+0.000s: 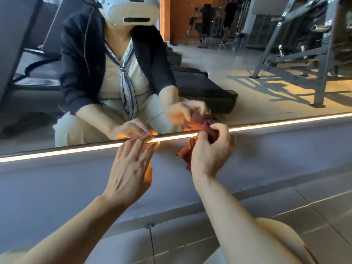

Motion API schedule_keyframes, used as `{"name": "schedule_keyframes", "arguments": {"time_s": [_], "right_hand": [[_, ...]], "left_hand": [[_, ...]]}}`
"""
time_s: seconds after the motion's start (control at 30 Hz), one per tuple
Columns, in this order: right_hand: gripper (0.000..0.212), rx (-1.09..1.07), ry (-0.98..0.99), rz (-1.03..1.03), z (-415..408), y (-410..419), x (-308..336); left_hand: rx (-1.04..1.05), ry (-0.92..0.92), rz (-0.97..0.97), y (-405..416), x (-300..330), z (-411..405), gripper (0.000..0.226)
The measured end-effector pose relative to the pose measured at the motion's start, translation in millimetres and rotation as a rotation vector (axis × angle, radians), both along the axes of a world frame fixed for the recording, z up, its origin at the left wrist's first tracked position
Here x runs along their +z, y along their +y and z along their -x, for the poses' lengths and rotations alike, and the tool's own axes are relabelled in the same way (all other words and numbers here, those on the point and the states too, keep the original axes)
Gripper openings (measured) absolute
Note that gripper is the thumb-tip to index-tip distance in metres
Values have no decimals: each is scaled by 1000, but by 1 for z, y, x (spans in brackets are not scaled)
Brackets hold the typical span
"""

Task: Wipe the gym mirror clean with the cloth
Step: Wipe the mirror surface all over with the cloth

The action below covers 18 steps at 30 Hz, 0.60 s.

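My forearms point(80, 223) are bare. In the mirror's upper left I wear a dark jacket point(80, 60), pale top point(112, 79), striped scarf point(127, 92), pale trousers point(76, 128) and white headset point(131, 10).

Gym mirror point(238, 79): large wall-mounted pane, lower edge bordered by a lit strip, running slightly uphill left to right across the view; surface reflects gym equipment, floor and a crouching person. Cloth point(209, 130): rust-red fabric, bunched and crumpled, its top wad at the mirror's lower edge beside the lit strip, loose folds hanging below against the grey ledge.
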State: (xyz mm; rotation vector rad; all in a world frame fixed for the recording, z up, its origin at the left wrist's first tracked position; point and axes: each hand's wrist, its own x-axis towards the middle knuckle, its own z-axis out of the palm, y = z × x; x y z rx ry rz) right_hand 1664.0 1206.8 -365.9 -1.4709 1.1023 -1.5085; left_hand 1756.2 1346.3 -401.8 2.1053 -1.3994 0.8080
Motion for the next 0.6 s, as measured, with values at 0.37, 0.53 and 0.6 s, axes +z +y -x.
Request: {"name": "schedule_keyframes", "arguments": {"time_s": [0.37,0.53,0.6], "right_hand": [[32,150,117,265,-37,57,-32],[27,-62,-50,138,-40,42,-8],[35,-208,-98,55,-41,29,-2]], "left_hand": [[-125,-13,-14,8,4,-16,50],[-79,-49,-57,18,6,-19,64],[-36,-92,-87,22,7,-18,70]]}}
